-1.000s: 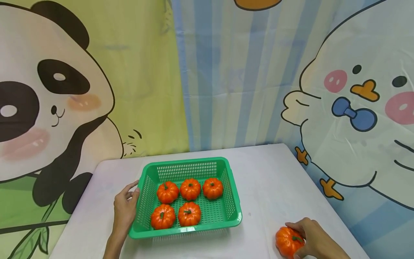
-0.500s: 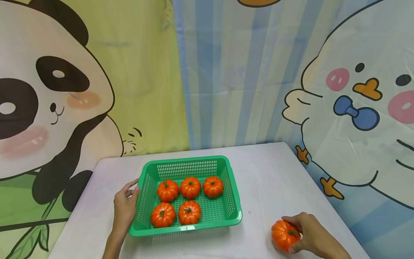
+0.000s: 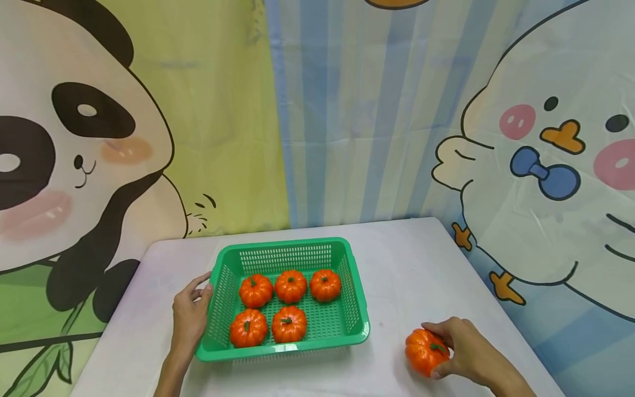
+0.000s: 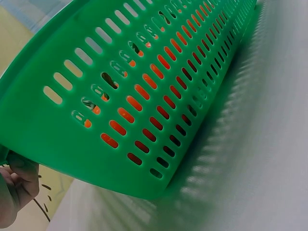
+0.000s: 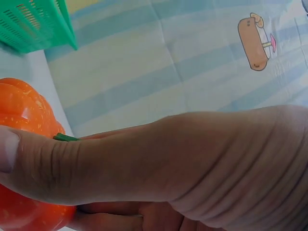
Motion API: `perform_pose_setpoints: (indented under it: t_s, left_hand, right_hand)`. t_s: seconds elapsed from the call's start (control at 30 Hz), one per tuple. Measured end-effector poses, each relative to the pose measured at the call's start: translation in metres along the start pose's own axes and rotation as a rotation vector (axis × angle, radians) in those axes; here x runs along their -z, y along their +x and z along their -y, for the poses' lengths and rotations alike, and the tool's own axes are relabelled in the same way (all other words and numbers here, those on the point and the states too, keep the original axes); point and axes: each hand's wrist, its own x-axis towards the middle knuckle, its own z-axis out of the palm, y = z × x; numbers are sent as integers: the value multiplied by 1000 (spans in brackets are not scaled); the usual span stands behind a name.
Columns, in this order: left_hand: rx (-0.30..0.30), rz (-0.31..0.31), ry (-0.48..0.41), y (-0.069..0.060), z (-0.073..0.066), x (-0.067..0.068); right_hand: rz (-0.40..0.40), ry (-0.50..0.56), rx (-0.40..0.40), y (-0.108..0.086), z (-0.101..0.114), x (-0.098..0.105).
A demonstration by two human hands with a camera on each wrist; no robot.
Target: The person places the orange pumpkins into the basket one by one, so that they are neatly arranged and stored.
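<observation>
A green plastic basket (image 3: 328, 324) stands on the table with several orange toy pumpkins (image 3: 290, 286) in two rows inside it. At its left side my left hand (image 3: 190, 317) grips the rim; the left wrist view shows the curled fingers (image 4: 25, 179) at the basket's edge. To the right of the basket, my right hand (image 3: 466, 350) holds another orange pumpkin (image 3: 424, 353) between thumb and fingers. Its green stem (image 5: 65, 137) shows beside the thumb in the right wrist view. Whether this pumpkin touches the table I cannot tell.
The table has a white cover (image 3: 397, 264). Behind it hang curtains, with a printed panda (image 3: 84, 182) on the left and a white chick (image 3: 541, 220) on the right. Within the basket, the front right part shows bare mesh floor.
My right hand has moved left and away from me with the pumpkin, closer to the basket. The left hand and the basket stay in place; the view shifts slightly.
</observation>
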Motion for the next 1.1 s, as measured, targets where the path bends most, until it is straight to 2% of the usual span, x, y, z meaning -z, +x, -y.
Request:
perform_pose_setpoints:
  t_s: [0.17, 0.73, 1.1]
  left_hand:
    - [7, 1, 0, 0, 1, 2]
    - [3, 1, -3, -1, 1, 2]
    - [-1, -3, -6, -1, -2, 1]
  right_hand:
    - [18, -11, 69, 3, 10, 4]
    - [-13, -56, 88, 2, 39, 12]
    - [-21, -81, 207, -2, 60, 25]
